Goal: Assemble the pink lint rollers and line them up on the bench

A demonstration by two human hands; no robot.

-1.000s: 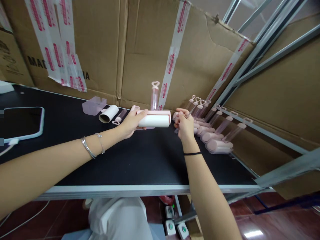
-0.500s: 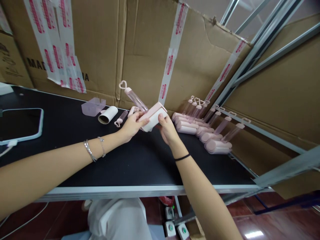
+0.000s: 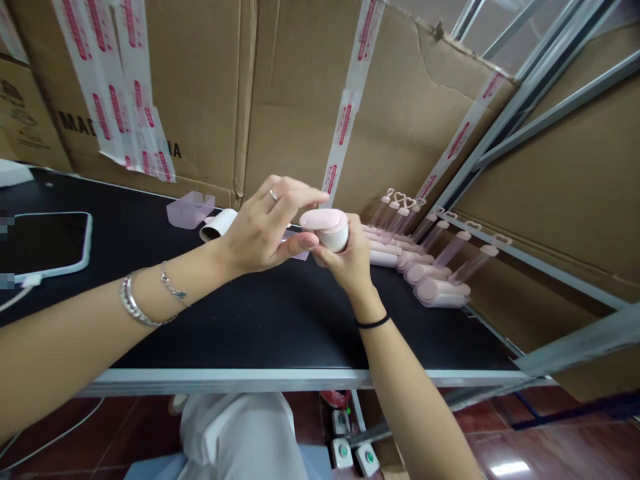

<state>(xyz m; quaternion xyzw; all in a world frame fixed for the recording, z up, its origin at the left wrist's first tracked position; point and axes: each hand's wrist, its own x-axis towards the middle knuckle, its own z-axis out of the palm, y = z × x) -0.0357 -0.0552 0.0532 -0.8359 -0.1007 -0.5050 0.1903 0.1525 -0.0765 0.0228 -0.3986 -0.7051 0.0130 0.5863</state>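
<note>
My right hand [image 3: 353,257] is wrapped round a pink-and-white lint roller [image 3: 333,237], held above the table with its rounded pink end turned up toward me. My left hand [image 3: 265,223] is beside it, fingers stretched and apart from the thumb. The left thumb tip is close to the roller and my right thumb; I cannot tell whether it touches. The roller's handle is hidden. Behind my left hand lies a white roll [image 3: 217,225] with a brown core, partly covered. A translucent purple piece [image 3: 301,255] shows below my left thumb.
Several similar lint rollers with clear, heart-topped handles [image 3: 443,287] lie in a row at right. A translucent purple holder [image 3: 190,210] stands at back left, near a phone [image 3: 53,247] with a cable. Cardboard [image 3: 295,100] walls the back; a metal frame [image 3: 575,320] borders the right.
The lint roller has turned, so its pink end now faces up and its handle is out of sight. My left hand has let go of it and opened.
</note>
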